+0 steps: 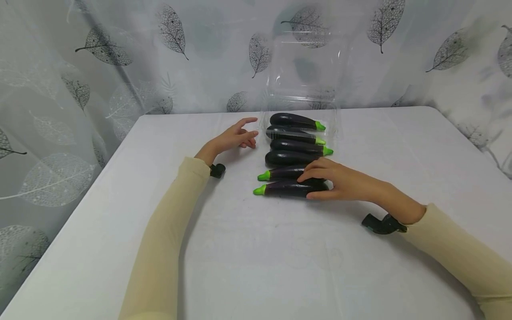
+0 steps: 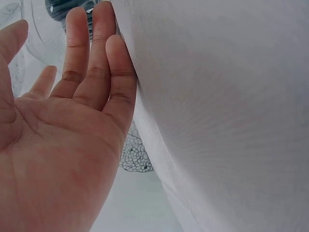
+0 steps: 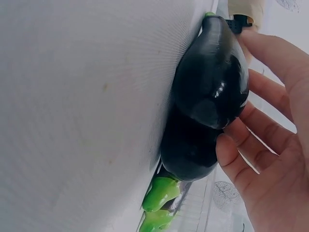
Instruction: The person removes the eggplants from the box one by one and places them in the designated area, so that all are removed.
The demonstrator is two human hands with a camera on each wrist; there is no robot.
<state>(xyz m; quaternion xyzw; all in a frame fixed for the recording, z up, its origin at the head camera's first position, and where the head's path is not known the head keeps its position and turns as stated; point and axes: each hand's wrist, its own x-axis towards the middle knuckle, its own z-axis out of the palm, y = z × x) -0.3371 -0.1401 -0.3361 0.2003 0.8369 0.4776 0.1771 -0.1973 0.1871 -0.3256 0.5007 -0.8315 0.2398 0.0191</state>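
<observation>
In the head view, several dark eggplants lie side by side in a column on the white cloth. My right hand (image 1: 336,180) is over the two nearest. Its thumb is along the near side of the nearest eggplant (image 1: 290,189), and its fingers bend over the top between it and the second eggplant (image 1: 286,173). The right wrist view shows the round end of the nearest eggplant (image 3: 212,72) between thumb and fingers; some fingertips are hidden behind it. My left hand (image 1: 236,135), fingers spread and holding nothing, is left of a clear plastic container (image 1: 334,118).
The container's clear lid (image 1: 308,66) stands up against the leaf-patterned curtain (image 1: 216,40) at the back. The farthest eggplants (image 1: 294,120) lie at the container, green stems to the right. The white table's (image 1: 256,266) left edge slopes toward the curtain.
</observation>
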